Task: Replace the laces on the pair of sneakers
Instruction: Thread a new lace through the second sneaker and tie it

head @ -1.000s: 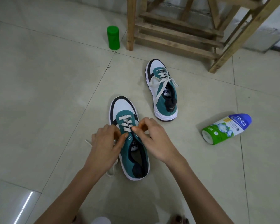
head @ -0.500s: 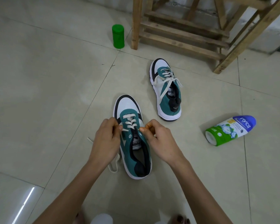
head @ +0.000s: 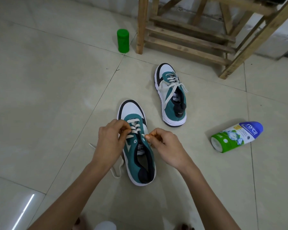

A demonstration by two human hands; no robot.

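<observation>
L hand (head: 109,141), R hand (head: 167,144) on lace (head: 134,121)

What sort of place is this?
Likely an indoor room, perhaps a home or storeroom: a pale tiled floor, a rough wooden frame standing on it, and a green canister and a nycil bottle left there.

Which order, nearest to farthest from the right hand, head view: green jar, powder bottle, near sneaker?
1. The near sneaker, touching the right hand.
2. The powder bottle, lying off to its right.
3. The green jar, far ahead on the left.
</observation>
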